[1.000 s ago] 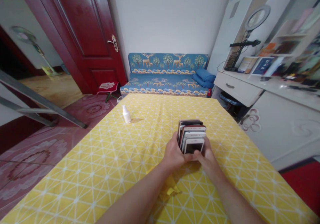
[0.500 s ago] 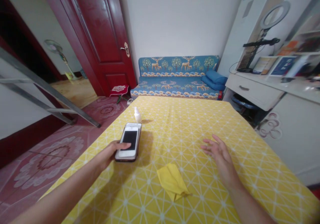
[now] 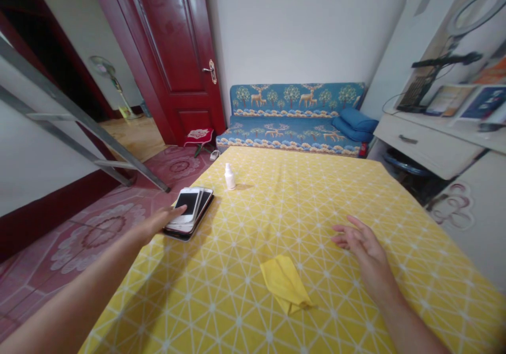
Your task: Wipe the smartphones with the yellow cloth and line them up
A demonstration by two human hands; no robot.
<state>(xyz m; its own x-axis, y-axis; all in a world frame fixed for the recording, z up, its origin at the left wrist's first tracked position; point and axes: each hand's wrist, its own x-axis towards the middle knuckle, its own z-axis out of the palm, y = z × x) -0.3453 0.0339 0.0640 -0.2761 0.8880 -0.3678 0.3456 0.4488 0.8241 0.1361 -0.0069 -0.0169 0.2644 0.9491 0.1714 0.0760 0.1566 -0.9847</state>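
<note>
At the table's left edge my left hand (image 3: 160,221) is closed on a stack of smartphones, with its thumb across the dark screen of the white top smartphone (image 3: 190,200). Beneath it the lower smartphones (image 3: 203,206) jut out to the right, slightly fanned; their exact number is hard to tell. My fingers under the stack are hidden. Over the right half of the table my right hand (image 3: 361,243) hovers with loosely curled, parted fingers and nothing in it. Between the hands lies a folded yellow cloth (image 3: 285,283). A small white spray bottle (image 3: 230,178) stands upright beyond the phones.
A yellow patterned tablecloth (image 3: 272,211) covers the table. Behind it is a blue sofa (image 3: 292,124). A white cabinet (image 3: 427,140) flanks the right side, and a metal ladder (image 3: 106,132) leans at the left by a red door (image 3: 174,42).
My left hand has carried the phones left to the table edge, and the stack has fanned apart and sits lower. The view has turned slightly left. My right hand stays raised and empty.
</note>
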